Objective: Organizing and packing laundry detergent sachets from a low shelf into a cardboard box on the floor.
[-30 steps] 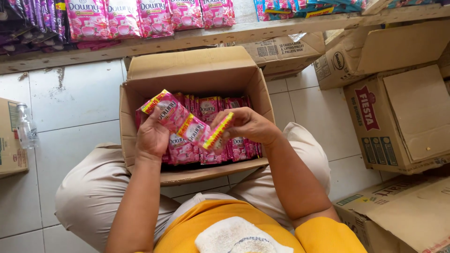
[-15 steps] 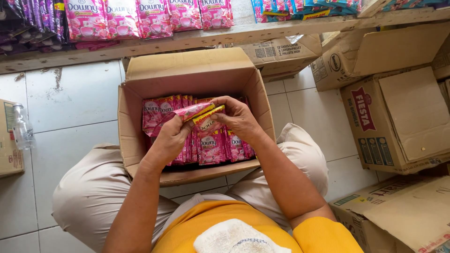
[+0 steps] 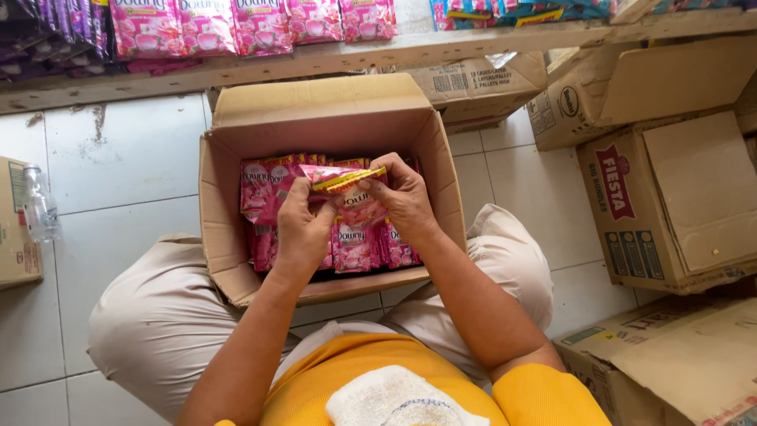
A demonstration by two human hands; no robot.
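At the far left a clear bottle (image 3: 38, 207) stood on the tiled floor (image 3: 118, 158) beside a small carton (image 3: 16, 225). Along the far edge ran a wooden shelf (image 3: 355, 54) hung with pink packets (image 3: 205, 24). Between the person's knees sat an open box (image 3: 315, 118) packed with upright pink sachets (image 3: 260, 185). The left hand (image 3: 302, 229) and right hand (image 3: 406, 201) met over it, fingers pinched on a strip of sachets (image 3: 347, 185) with a yellow edge, held just above the packed rows. To the right stood more cardboard boxes (image 3: 670, 197), flaps open.
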